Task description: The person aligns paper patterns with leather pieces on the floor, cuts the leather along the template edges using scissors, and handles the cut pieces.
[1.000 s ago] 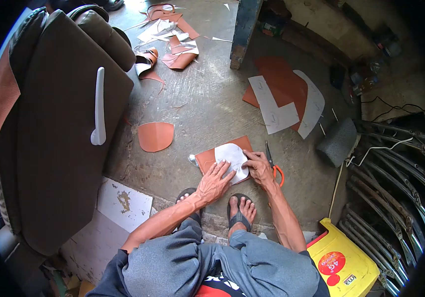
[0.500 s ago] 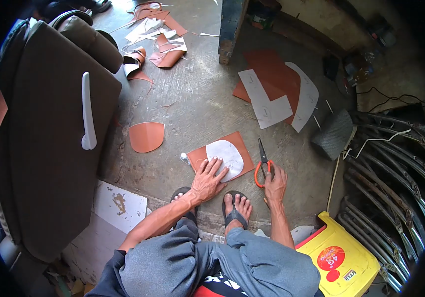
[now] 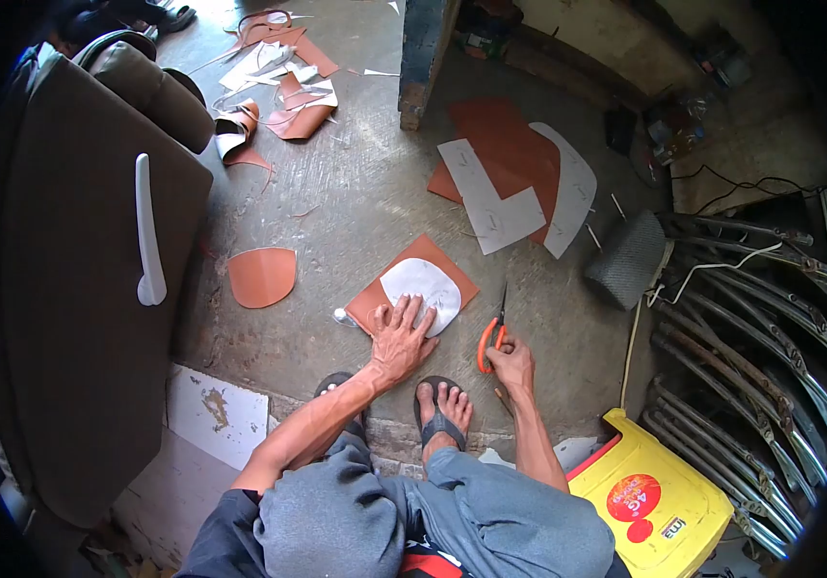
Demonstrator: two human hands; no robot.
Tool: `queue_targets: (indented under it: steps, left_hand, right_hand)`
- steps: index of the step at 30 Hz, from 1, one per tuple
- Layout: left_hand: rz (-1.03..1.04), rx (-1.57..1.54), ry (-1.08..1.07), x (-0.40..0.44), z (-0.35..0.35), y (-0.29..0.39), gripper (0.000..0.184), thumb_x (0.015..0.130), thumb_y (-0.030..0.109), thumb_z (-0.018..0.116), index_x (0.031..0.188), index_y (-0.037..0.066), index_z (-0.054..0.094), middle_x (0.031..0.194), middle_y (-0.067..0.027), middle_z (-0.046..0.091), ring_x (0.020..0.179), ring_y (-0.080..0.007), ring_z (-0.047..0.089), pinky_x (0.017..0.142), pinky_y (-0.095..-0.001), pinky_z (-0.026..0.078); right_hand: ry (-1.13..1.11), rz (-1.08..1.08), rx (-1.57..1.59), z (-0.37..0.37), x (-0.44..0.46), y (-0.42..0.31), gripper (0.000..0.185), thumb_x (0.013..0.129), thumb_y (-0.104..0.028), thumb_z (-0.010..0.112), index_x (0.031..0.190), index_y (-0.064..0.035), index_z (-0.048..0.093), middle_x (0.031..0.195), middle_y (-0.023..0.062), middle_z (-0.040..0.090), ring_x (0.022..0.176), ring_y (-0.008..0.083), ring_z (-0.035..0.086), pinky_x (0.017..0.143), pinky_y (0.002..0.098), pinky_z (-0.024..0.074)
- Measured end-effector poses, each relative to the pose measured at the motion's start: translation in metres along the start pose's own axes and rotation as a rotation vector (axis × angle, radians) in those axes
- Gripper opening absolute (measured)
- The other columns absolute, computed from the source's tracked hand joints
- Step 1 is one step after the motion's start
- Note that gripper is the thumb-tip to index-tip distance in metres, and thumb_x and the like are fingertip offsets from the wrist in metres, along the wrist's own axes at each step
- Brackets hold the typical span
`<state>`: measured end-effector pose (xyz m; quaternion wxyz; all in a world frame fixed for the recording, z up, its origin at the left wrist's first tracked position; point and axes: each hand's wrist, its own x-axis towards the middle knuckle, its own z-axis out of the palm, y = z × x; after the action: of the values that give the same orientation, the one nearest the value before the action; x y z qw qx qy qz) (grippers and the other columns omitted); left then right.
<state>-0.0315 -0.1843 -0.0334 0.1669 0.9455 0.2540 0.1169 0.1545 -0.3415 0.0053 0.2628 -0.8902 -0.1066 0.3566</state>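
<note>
My left hand [image 3: 399, 344] lies with its fingers spread on a rounded white template [image 3: 430, 286], pressing it against a folded reddish-brown sheet [image 3: 459, 274] on the floor. To the right, my right hand [image 3: 512, 364] has its fingers closed on the orange handle of the scissors [image 3: 492, 337], whose dark blades point away from me. A small white object [image 3: 341, 315] is by the sheet's left corner. Farther left lies a rounded brown cut piece [image 3: 263, 277].
Large brown sheet [image 3: 500, 144] and white templates [image 3: 495, 214] lie ahead right. Scraps [image 3: 302, 118] lie ahead left, beyond a dark padded seat [image 3: 76, 279]. A post [image 3: 420, 67], metal frames [image 3: 721, 385] and a yellow stool [image 3: 659, 491] stand around. Someone's foot [image 3: 177, 18] shows top left.
My right hand left the template's edge, moved right and down to the scissors and closed on their handle. My left hand stayed on the template; the sheet beneath has turned slightly.
</note>
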Motion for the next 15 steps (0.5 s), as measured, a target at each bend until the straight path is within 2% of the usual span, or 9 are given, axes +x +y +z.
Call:
queue_targets:
  steps: [1, 3, 4, 5, 7, 8, 11, 15]
  left_hand:
    - [-0.023, 0.015, -0.013, 0.003, 0.0, 0.001, 0.061, 0.082, 0.045, 0.071, 0.132, 0.013, 0.06, 0.146, -0.0148, 0.047, 0.14, -0.0317, 0.037, 0.106, -0.0559, 0.027]
    - [-0.014, 0.048, -0.014, 0.004, 0.004, 0.003, 0.062, 0.082, 0.046, 0.07, 0.132, 0.011, 0.059, 0.147, -0.0152, 0.046, 0.14, -0.0322, 0.036, 0.106, -0.0565, 0.027]
    - [-0.005, 0.085, -0.022, 0.003, 0.005, 0.003, 0.064, 0.082, 0.047, 0.07, 0.133, 0.009, 0.058, 0.147, -0.0157, 0.045, 0.14, -0.0327, 0.036, 0.106, -0.0571, 0.027]
    - [0.0, 0.086, -0.027, 0.003, 0.006, 0.002, 0.064, 0.082, 0.047, 0.07, 0.133, 0.009, 0.058, 0.147, -0.0157, 0.045, 0.14, -0.0327, 0.036, 0.106, -0.0571, 0.027]
    - [-0.042, 0.046, -0.044, 0.004, 0.006, 0.002, 0.066, 0.083, 0.047, 0.069, 0.135, 0.007, 0.056, 0.148, -0.016, 0.045, 0.141, -0.033, 0.035, 0.106, -0.0585, 0.026]
    - [-0.037, 0.047, -0.047, 0.004, 0.006, 0.002, 0.066, 0.083, 0.047, 0.069, 0.135, 0.007, 0.056, 0.148, -0.016, 0.045, 0.141, -0.033, 0.035, 0.106, -0.0585, 0.026]
    - [-0.063, 0.067, -0.07, 0.006, 0.005, 0.006, 0.066, 0.084, 0.047, 0.068, 0.136, 0.008, 0.055, 0.148, -0.0166, 0.044, 0.141, -0.034, 0.035, 0.105, -0.0596, 0.026]
    - [-0.101, 0.071, -0.066, 0.007, 0.001, 0.011, 0.065, 0.085, 0.045, 0.067, 0.136, 0.006, 0.054, 0.148, -0.0175, 0.044, 0.14, -0.0358, 0.034, 0.105, -0.0594, 0.026]
  right_hand:
    - [0.004, -0.002, -0.001, 0.002, 0.0, 0.007, 0.052, 0.076, -0.013, 0.07, 0.121, 0.0061, 0.053, 0.093, 0.0129, 0.069, 0.077, 0.0245, 0.068, 0.07, 0.0366, 0.0557]
    - [-0.071, 0.037, 0.422, 0.007, -0.003, 0.027, 0.042, 0.079, -0.009, 0.063, 0.118, 0.0049, 0.056, 0.084, 0.0075, 0.067, 0.071, 0.0164, 0.066, 0.062, 0.0294, 0.0528]
    - [-0.092, 0.005, 0.461, 0.009, -0.01, 0.032, 0.038, 0.083, -0.016, 0.071, 0.113, 0.0033, 0.056, 0.079, 0.006, 0.066, 0.064, 0.0147, 0.064, 0.058, 0.0273, 0.0518]
    - [-0.089, 0.01, 0.466, 0.012, -0.02, 0.029, 0.038, 0.083, -0.016, 0.071, 0.113, 0.0033, 0.056, 0.079, 0.006, 0.066, 0.064, 0.0147, 0.064, 0.058, 0.0273, 0.0518]
    - [-0.171, 0.085, 0.474, 0.017, -0.038, 0.026, 0.04, 0.086, -0.027, 0.078, 0.106, -0.0001, 0.056, 0.076, 0.0043, 0.064, 0.059, 0.0122, 0.062, 0.053, 0.0261, 0.0509]
    - [-0.194, 0.046, 0.489, 0.027, -0.04, 0.038, 0.043, 0.088, -0.037, 0.077, 0.101, -0.0029, 0.055, 0.074, 0.0032, 0.063, 0.056, 0.0102, 0.061, 0.049, 0.0247, 0.0499]
    - [-0.249, 0.13, 0.451, 0.035, -0.055, 0.04, 0.052, 0.083, -0.044, 0.08, 0.101, -0.0007, 0.057, 0.074, 0.0031, 0.061, 0.059, 0.0104, 0.06, 0.052, 0.0254, 0.0489]
    - [-0.273, 0.125, 0.428, 0.032, -0.059, 0.032, 0.054, 0.083, -0.047, 0.079, 0.1, -0.0008, 0.057, 0.075, 0.0042, 0.062, 0.059, 0.0113, 0.061, 0.052, 0.025, 0.0494]
